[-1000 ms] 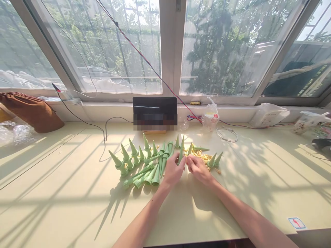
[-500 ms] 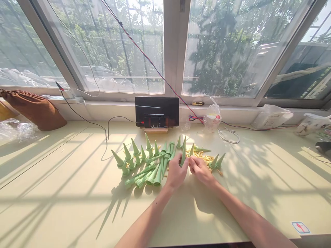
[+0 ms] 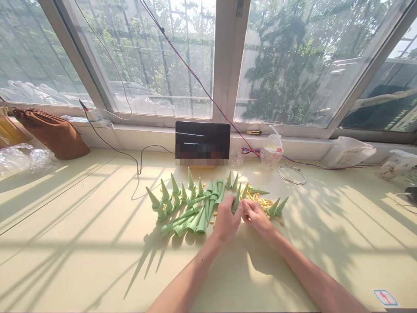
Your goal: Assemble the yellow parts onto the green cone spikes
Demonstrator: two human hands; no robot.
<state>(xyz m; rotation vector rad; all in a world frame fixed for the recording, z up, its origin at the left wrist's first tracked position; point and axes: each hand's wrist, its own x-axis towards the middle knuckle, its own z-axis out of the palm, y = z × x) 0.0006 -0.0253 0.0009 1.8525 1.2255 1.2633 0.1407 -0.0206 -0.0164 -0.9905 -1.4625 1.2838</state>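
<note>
My left hand (image 3: 227,218) is closed around a green plastic watering spike (image 3: 237,198), its point up and leaning slightly right. Against its base, the fingers of my right hand (image 3: 256,215) are pinched together; what they hold, if anything, is hidden. Behind the right hand spreads a pile of small yellow peg-like pieces (image 3: 263,201). Loose green spikes (image 3: 201,222) lie heaped left of my hands. Farther left, several spikes stand point up, among them a tall spike (image 3: 175,184). Two more upright spikes (image 3: 273,207) stand just right of the pile.
A dark tablet (image 3: 202,140) leans at the back of the table (image 3: 97,269). A plastic cup in a bag (image 3: 272,151), a coiled white cable (image 3: 292,174) and plastic bags (image 3: 348,152) are along the window side. At far left sits a brown drawstring pouch (image 3: 54,132).
The view has shifted slightly, so the scene sits farther right. The spike in my left hand leans more to the right than before. Both hands remain together at its base.
</note>
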